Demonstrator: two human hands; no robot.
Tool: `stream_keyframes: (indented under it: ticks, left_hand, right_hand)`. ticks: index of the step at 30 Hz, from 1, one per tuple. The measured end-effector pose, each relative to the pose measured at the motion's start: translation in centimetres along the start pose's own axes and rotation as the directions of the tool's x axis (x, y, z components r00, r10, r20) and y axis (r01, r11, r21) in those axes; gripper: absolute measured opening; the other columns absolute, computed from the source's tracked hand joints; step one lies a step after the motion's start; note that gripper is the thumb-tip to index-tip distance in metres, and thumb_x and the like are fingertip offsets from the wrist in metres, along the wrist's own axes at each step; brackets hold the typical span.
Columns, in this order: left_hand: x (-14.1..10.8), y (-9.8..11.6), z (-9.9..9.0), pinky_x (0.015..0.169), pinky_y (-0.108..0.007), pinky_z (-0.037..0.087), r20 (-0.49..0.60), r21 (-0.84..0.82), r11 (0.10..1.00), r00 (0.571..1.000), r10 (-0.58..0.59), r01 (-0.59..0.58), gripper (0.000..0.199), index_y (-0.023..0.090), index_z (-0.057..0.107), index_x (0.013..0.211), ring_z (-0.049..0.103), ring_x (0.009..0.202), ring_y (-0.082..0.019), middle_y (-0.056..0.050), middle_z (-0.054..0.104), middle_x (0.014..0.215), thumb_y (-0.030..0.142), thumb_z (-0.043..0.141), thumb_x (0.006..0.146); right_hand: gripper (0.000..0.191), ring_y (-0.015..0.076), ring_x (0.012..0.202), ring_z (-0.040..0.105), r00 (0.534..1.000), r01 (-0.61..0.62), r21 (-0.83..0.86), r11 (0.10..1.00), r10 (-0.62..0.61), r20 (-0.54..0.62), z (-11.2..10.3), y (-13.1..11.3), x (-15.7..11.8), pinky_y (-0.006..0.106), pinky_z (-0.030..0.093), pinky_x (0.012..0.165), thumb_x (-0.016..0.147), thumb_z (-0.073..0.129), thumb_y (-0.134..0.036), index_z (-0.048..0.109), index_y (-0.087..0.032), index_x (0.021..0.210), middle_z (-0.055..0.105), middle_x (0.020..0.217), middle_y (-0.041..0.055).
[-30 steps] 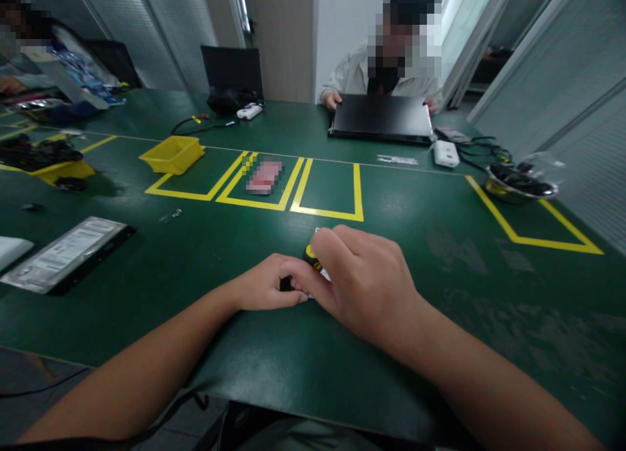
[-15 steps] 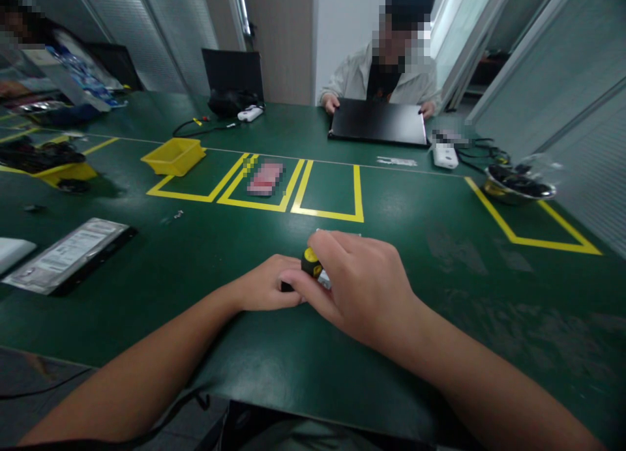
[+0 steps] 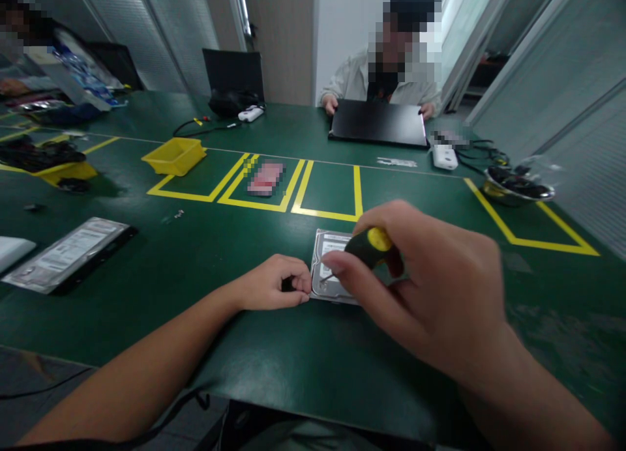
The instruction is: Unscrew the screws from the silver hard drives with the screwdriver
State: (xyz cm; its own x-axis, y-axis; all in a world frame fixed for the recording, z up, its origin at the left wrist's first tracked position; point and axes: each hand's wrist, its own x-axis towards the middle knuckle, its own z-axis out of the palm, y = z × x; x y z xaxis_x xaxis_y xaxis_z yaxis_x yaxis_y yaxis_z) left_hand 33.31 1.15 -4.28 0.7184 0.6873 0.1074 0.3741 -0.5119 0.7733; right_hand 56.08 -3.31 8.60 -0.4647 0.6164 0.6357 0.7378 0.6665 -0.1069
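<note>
A silver hard drive [image 3: 317, 242] with a white label lies flat on the green table in front of me. My left hand [image 3: 278, 283] is closed, its curled fingertips and thumb at the drive's left edge. My right hand [image 3: 430, 288] grips a screwdriver [image 3: 364, 249] by its black and yellow handle. The screwdriver is tilted, its thin shaft pointing down and left over the drive's near left part; I cannot tell whether the tip touches. My right hand hides much of the drive's right side.
At the left lies a larger silver drive [image 3: 73, 254]. Small metal bits [image 3: 178, 214] rest beyond my left hand, near a yellow tray [image 3: 173, 156]. A bowl of dark parts [image 3: 518, 182] stands at the right. Across the table, a person holds a black panel [image 3: 379, 122].
My right hand has moved right and towards me with the screwdriver, whose handle has tipped over to the right. More of the hard drive now shows. My left hand has stayed in place.
</note>
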Motion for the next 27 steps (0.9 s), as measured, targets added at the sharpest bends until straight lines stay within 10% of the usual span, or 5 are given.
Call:
stream_keyframes:
  ticks: [10,16,27]
  left_hand:
    - [0.1,-0.2,-0.1,0.069,-0.024,0.048,0.05,-0.045,0.999,0.998,0.033,-0.031,0.012,0.014,0.066,0.089,0.059,0.074,-0.012,-0.002,0.064,0.081,0.02,0.069,0.079]
    - [-0.1,-0.2,0.0,0.068,-0.024,0.047,0.022,-0.055,0.998,1.0,0.02,-0.019,0.014,0.015,0.066,0.09,0.059,0.074,-0.012,-0.001,0.063,0.081,0.02,0.07,0.078]
    - [-0.1,-0.3,-0.1,0.068,-0.023,0.047,0.008,-0.074,0.997,1.0,-0.001,0.002,0.015,0.014,0.065,0.091,0.058,0.074,-0.012,-0.002,0.063,0.082,0.021,0.07,0.078]
  right_hand:
    - [0.033,0.016,0.054,0.04,0.984,-0.175,-0.491,0.853,0.171,-0.053,-3.8,1.9,-1.5,0.029,0.019,0.052,0.092,0.051,-0.055,0.052,-0.021,0.089,0.051,0.069,0.0016]
    - [0.025,0.0148,0.052,0.045,0.959,-0.089,-0.668,0.739,0.245,0.143,-0.2,5.0,-4.3,0.025,0.015,0.049,0.089,0.059,-0.037,0.044,-0.02,0.08,0.054,0.067,0.0014]
    - [0.024,0.0178,0.06,0.059,0.893,-0.214,-0.647,0.732,0.415,0.173,5.8,6.4,-9.4,0.026,0.019,0.049,0.096,0.049,-0.039,0.045,-0.02,0.082,0.06,0.072,0.0025]
